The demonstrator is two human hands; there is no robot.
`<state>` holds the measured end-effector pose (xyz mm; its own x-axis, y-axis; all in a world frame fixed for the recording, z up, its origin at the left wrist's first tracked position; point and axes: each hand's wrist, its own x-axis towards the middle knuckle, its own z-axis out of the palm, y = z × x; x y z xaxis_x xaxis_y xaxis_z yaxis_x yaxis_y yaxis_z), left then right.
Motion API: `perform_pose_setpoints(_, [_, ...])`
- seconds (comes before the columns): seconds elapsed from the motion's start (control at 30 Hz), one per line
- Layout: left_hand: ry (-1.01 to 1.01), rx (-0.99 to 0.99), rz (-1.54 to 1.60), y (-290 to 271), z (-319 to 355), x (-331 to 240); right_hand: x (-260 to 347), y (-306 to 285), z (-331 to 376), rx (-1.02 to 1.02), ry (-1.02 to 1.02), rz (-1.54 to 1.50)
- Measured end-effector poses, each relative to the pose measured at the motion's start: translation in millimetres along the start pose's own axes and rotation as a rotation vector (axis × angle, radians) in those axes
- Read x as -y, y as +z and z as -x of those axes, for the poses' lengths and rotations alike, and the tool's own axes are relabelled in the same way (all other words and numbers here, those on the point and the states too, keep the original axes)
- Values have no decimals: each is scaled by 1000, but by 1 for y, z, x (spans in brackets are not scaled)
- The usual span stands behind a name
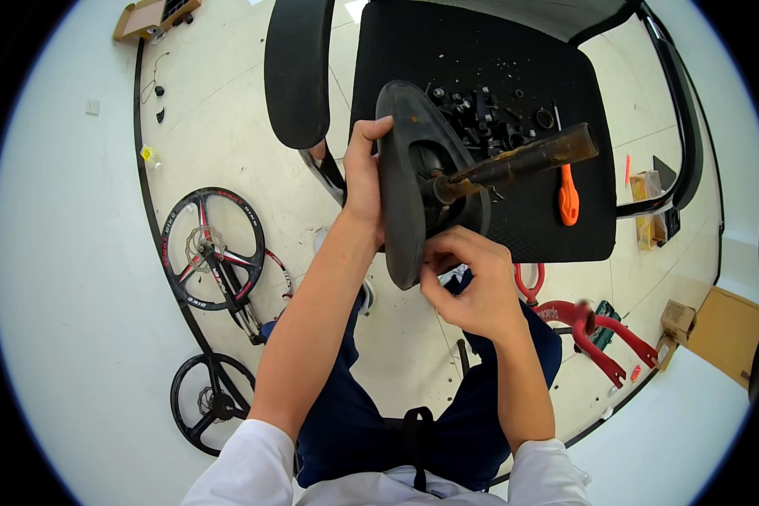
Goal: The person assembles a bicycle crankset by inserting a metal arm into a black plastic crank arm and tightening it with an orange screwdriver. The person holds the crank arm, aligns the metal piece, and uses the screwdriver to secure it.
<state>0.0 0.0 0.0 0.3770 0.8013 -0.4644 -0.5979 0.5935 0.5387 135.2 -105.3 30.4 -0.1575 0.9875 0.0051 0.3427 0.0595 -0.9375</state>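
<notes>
A black bicycle saddle (399, 207) is tipped on its side in front of me, its hollow underside facing right. From that underside a dark, brown-stained seatpost (527, 162) sticks out to the right and slightly up. My left hand (365, 181) grips the saddle along its left side, thumb near the upper end. By the saddle's lower edge is my right hand (476, 282), its fingers curled and pinched together against the underside. What lies between those fingertips is hidden.
A black chair seat (514, 240) beyond the saddle bears small dark bike parts (481, 114) and an orange-handled screwdriver (568, 196). A red bicycle fork (586, 320) is at lower right. Two wheels (212, 249) are on the left. Cardboard boxes (725, 325) stand at far right.
</notes>
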Motion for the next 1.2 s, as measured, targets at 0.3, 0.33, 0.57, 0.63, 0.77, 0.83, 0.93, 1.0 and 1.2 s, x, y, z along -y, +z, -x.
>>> perform_pose_setpoints(0.3, [-9, -7, 56, -1, -2, -1, 4, -22, 3, -111, 114, -246])
perform_pose_setpoints(0.33, [-4, -9, 69, -2, -2, -2, -3, -34, 4, -204, 110, -281])
perform_pose_setpoints(0.57, [26, -2, 50, 5, 5, -7, -56, -74, -14, -402, 209, 226])
perform_pose_setpoints(0.63, [34, -23, 38, 6, 5, -5, -46, -72, -14, -406, 70, -7])
perform_pose_setpoints(0.77, [6, 11, 15, 14, 4, 6, -2, -38, -25, -437, -210, -624])
perform_pose_setpoints(0.83, [-11, 95, -10, 13, 6, 16, 3, -22, -35, -492, -90, -720])
perform_pose_setpoints(0.93, [-16, 249, 1, 22, 11, 30, 14, -26, -44, -602, 9, -927])
perform_pose_setpoints(1.0, [-24, 306, -72, 20, 11, 32, 15, -33, -43, -608, 7, -968])
perform_pose_setpoints(1.2, [21, 295, -211, 16, 14, 34, 14, -40, -40, -680, 139, -1101])
